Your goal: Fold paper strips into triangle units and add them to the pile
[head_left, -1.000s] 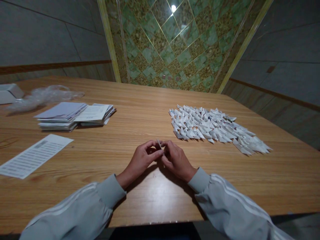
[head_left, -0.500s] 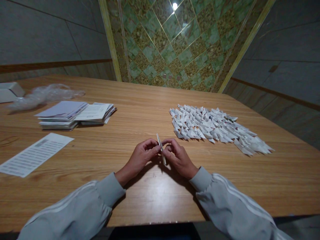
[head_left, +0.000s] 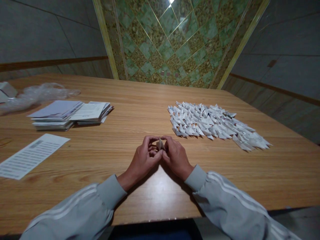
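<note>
While both hands meet low over the wooden counter, the left hand and right hand pinch a small folded paper piece between closed fingers. Just beyond on the right lies a heap of folded paper triangles; paper stacks sit far left.
</note>
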`<action>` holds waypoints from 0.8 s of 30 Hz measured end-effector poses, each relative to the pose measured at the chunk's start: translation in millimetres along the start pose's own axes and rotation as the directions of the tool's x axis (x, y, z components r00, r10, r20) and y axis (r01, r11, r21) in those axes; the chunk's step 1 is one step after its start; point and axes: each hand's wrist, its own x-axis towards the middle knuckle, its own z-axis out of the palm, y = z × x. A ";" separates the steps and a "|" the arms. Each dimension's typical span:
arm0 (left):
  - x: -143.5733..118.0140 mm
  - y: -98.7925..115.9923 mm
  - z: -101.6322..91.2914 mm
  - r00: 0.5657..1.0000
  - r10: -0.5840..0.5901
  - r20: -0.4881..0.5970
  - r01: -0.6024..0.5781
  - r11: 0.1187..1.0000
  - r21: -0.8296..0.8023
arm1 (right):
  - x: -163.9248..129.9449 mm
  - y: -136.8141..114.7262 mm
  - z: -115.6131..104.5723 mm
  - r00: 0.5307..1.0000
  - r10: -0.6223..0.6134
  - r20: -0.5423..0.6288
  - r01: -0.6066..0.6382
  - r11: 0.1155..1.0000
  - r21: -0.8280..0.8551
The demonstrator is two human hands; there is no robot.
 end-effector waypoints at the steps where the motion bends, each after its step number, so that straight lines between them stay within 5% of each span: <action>1: 0.2 -1.6 1.4 1.000 -0.006 0.002 0.006 1.000 -0.012 | -0.1 -0.4 1.0 1.000 -0.008 0.001 0.008 1.000 -0.012; 17: 1.5 -8.4 3.8 0.994 -0.106 -0.011 0.104 0.988 -0.115 | -2.2 -3.3 5.4 1.000 -0.016 0.023 0.015 1.000 0.002; 24: 1.2 -5.1 2.3 0.990 -0.075 -0.120 0.052 0.982 -0.179 | -2.1 -6.1 0.1 0.996 -0.011 0.086 0.007 0.999 0.046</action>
